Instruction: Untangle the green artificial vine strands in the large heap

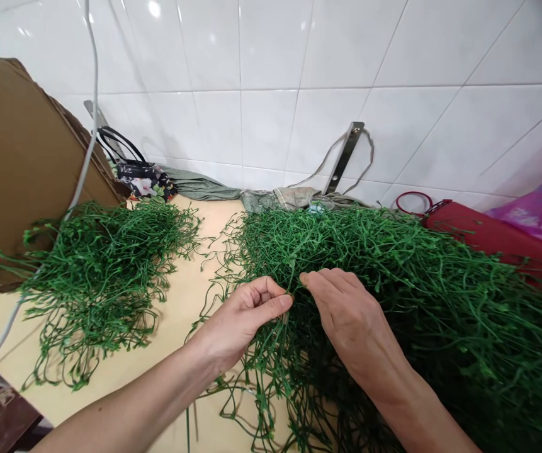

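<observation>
A big tangled heap of thin green stems [422, 264], which look like plastic plant stems with small forked tips, covers the middle and right of the table. Over its left part, my left hand [247, 311] pinches a green stem between thumb and forefinger. Just to the right is my right hand [346, 308], back upward, fingers pressed together and bent down over the heap. Whatever lies beneath those fingers is hidden. A short gap separates the two hands' fingertips. On the left, a smaller pile of similar green stems [105, 270] rests on the table.
The cream tabletop [176, 358] shows between the piles. A brown cardboard box [20, 163] stands left, with a white cable [86, 157] hanging before it. Along the tiled wall are a floral bag [141, 179], grey-green cloth [204, 184], a metal bracket [344, 157] and a red bag [478, 236].
</observation>
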`<state>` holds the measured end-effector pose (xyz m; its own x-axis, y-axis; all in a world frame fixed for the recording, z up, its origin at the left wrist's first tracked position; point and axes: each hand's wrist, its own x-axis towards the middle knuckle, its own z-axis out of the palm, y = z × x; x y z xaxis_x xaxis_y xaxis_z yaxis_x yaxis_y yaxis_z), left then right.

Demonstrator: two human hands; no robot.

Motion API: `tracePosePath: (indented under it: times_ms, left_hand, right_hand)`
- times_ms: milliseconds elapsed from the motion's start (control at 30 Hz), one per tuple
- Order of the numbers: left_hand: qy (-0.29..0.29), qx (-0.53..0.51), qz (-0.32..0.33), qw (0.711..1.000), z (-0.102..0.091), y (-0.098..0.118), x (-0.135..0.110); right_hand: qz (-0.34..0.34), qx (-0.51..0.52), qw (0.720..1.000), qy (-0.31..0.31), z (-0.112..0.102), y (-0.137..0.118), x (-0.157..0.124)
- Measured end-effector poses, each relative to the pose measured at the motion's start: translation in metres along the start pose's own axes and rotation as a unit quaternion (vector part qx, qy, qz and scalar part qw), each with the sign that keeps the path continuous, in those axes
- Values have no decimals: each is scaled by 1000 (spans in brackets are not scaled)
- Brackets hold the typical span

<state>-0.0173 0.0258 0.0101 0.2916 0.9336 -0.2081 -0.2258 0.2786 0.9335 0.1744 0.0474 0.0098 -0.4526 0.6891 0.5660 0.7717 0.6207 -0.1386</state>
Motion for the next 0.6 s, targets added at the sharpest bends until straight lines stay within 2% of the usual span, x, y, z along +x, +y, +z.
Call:
tracePosePath:
  times_ms: [133, 200, 267, 433, 500, 600]
  left_hand:
    - [-70, -12, -6, 997, 3, 8, -17]
    - [-54, -12, -4, 998, 4, 11, -18]
    - [-10, -26, -2, 1000, 4, 12, -13]
    - [73, -67, 7, 995, 0, 6, 4]
    - [83, -66, 23, 994, -1, 3, 7]
    - [80, -73, 59, 992, 0, 0, 7]
  right_hand:
    - [69, -50, 993, 84, -19, 29, 3]
    - [101, -63, 984, 136, -30, 33, 6]
    - [115, -47, 982, 143, -34, 26, 8]
    - [157, 46, 986, 33, -29, 5, 2]
    - [186, 110, 976, -26, -32, 2, 0]
    - [223, 215, 946, -100, -41, -1, 5]
